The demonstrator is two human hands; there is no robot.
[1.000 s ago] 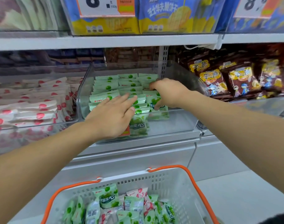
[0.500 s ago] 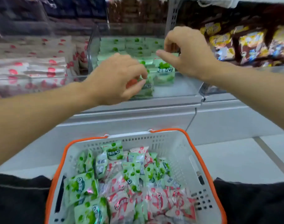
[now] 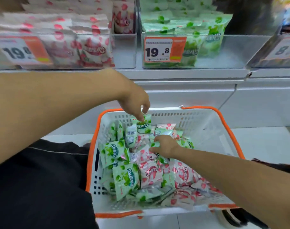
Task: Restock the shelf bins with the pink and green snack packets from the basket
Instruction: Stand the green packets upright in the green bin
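Item: green snack packet [image 3: 143, 123], small, pale green with darker leaf spots and white lettering, standing nearly upright at the far end of the basket [image 3: 198, 119]. The left hand [image 3: 135, 103] reaches down on it from above, fingertips curled and pinching its top edge; the seam under the fingers is hidden.

Nearer than that grip, mid-basket: the right hand [image 3: 165, 146], fingers curled into the heap, closed on another green packet [image 3: 155, 144] (only a corner shows past the knuckles; the rest is covered).

Around both grips: a loose heap of green packets [image 3: 124, 179] and pink packets [image 3: 151, 172], white-pink with red spots, overlapping; print on most too blurred to read. The basket is white perforated plastic with an orange rim; its near edge is partly cut off.

Beyond the left hand's grip, above: clear shelf bins, the green bin [image 3: 223, 53] part-filled, the pink bin [image 3: 124, 52] to its left, each fronted by a price tag [image 3: 164, 49] reading 19.8. Far corners of the shelf smear out.
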